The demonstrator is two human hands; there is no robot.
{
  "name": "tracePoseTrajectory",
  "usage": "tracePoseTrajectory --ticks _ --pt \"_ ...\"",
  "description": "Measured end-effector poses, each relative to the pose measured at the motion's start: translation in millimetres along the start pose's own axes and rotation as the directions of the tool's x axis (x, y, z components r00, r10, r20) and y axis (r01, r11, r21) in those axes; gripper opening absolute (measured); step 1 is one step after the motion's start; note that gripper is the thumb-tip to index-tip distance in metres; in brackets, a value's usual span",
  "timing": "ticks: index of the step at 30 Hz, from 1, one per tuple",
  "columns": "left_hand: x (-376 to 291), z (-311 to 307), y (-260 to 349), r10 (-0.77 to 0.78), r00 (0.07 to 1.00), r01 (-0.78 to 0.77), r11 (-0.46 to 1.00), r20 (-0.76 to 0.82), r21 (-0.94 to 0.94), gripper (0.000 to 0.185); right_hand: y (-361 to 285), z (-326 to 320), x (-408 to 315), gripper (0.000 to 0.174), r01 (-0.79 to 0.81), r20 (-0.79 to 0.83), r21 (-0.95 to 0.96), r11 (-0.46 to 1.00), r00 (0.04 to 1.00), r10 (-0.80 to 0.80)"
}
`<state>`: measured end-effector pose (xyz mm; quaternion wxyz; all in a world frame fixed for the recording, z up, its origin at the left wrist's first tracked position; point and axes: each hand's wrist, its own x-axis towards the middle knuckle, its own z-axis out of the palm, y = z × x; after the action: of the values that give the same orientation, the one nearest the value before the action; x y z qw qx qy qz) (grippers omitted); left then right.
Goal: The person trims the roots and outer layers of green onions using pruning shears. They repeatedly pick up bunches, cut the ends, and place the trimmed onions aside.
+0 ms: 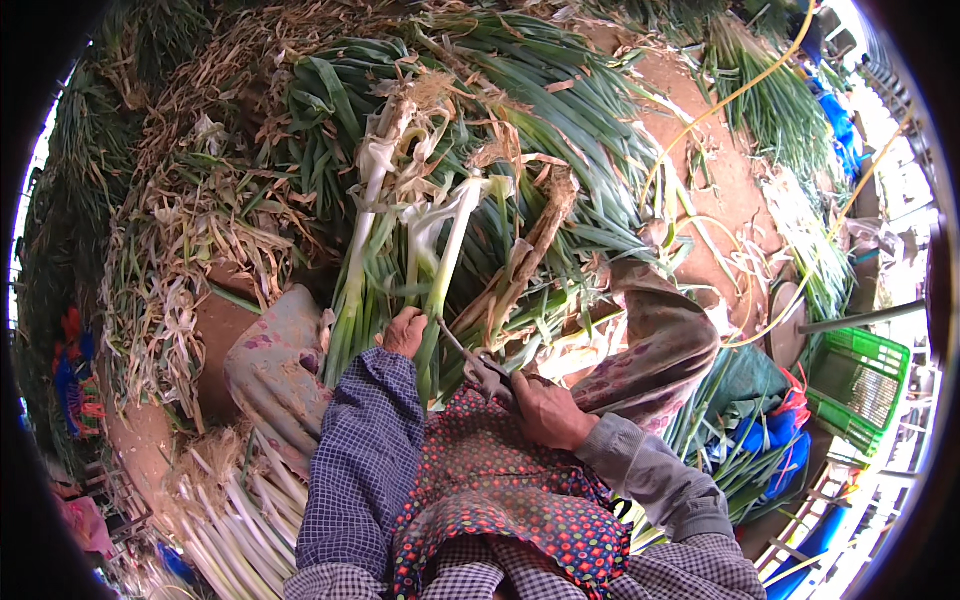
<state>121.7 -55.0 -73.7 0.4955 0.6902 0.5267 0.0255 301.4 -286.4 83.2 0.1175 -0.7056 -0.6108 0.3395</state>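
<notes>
My left hand (406, 331) is closed on the green part of a large green onion (459, 229), whose white shaft and roots point away from me. In my right hand (551, 411) is an air blow gun (491, 377), its thin metal nozzle reaching to the onion beside my left hand. More green onions (364, 217) with dry outer skins lie just left of it. A brown, withered stalk (541, 236) leans to the right, above my knee. The hose joining the blow gun cannot be made out.
Heaped leafy onions (555, 112) lie ahead, with peeled husks (180, 262) at the left. White-shafted onions (232, 517) are piled at the lower left. A yellow hose (720, 105) curves down the right, near a green plastic crate (859, 386).
</notes>
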Motion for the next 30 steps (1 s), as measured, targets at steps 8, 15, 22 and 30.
tracePoseTrajectory --ticks 8,15,22,30 --pt "-33.5 -10.3 45.5 -0.025 0.999 0.011 0.965 0.048 0.262 0.081 32.4 -13.2 75.3 0.029 -0.036 -0.201 0.044 0.998 0.979 0.044" --pt "-45.5 -8.9 43.7 -0.030 0.999 0.022 0.979 0.037 0.203 0.076 75.2 -61.9 169.4 0.028 -0.240 -0.252 -0.011 0.971 0.940 0.230" --pt "-65.4 -27.0 53.7 0.024 0.979 -0.028 0.999 -0.203 -0.016 0.057 110.1 -103.8 134.3 0.044 -0.306 -0.191 0.310 0.900 0.907 0.374" --pt "30.0 -54.1 66.1 0.337 0.635 0.106 0.853 -0.695 0.511 0.040 96.5 -73.7 5.7 0.037 -0.318 0.337 -0.042 0.947 0.888 0.314"
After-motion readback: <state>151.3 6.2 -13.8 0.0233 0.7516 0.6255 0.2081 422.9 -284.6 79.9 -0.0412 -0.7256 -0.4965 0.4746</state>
